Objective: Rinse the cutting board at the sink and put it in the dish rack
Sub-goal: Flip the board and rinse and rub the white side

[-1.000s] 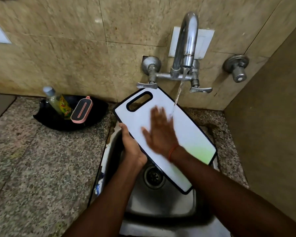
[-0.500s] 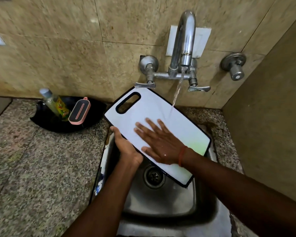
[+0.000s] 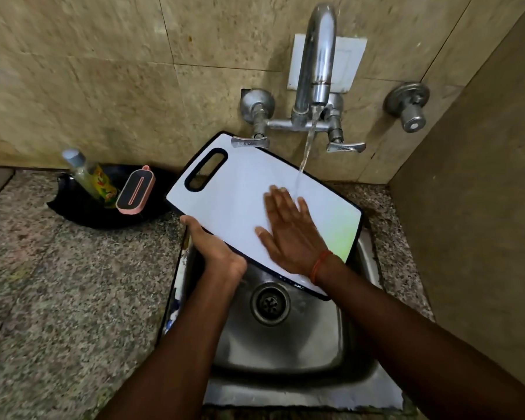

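A white cutting board [image 3: 240, 195] with a dark rim and a handle slot is held tilted over the steel sink [image 3: 285, 344]. Water runs from the faucet [image 3: 317, 59] onto its upper right part. My left hand [image 3: 215, 250] grips the board's lower left edge. My right hand [image 3: 291, 231] lies flat on the board's face with fingers spread, just below the water stream. No dish rack is in view.
A black tray [image 3: 73, 207] on the granite counter [image 3: 73, 298] to the left holds a soap bottle [image 3: 88, 177] and a pink-edged scrubber [image 3: 135, 190]. Two tap levers [image 3: 250, 142] stick out over the board. A wall [image 3: 482, 207] closes the right side.
My right hand has slid up and to the right across the board, toward the water stream. The left hand keeps its grip and the board stays tilted under the faucet.
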